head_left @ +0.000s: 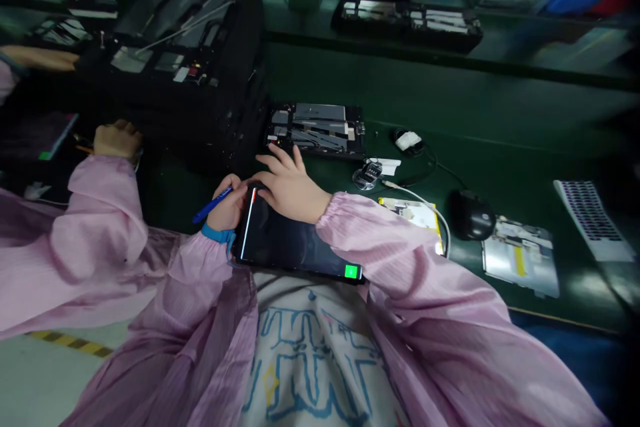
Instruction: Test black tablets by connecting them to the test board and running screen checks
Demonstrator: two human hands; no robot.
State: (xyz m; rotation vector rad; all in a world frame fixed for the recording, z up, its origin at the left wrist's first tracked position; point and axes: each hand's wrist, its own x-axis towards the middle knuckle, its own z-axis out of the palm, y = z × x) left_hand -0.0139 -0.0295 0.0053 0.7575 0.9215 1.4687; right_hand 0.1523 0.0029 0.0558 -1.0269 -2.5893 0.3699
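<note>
A tablet (295, 243) with a dark screen lies in front of my body, with a small green patch in one corner and a thin white strip along its left edge. My left hand (227, 210) is closed at the tablet's upper left corner and has a blue pen (213, 205) in it. Over the tablet's far edge lies my right hand (295, 190), its fingers spread and its thumb side close to the screen. Just beyond those fingertips sits an opened device (317, 125) with grey parts showing inside.
A tall black stack (175, 33) of opened devices stands left. To the right are a white charger (409, 141), a cable, a black mouse (473, 215), a metal-backed part (521, 260) and a label sheet (594, 220). A co-worker's hand (119, 139) is at left.
</note>
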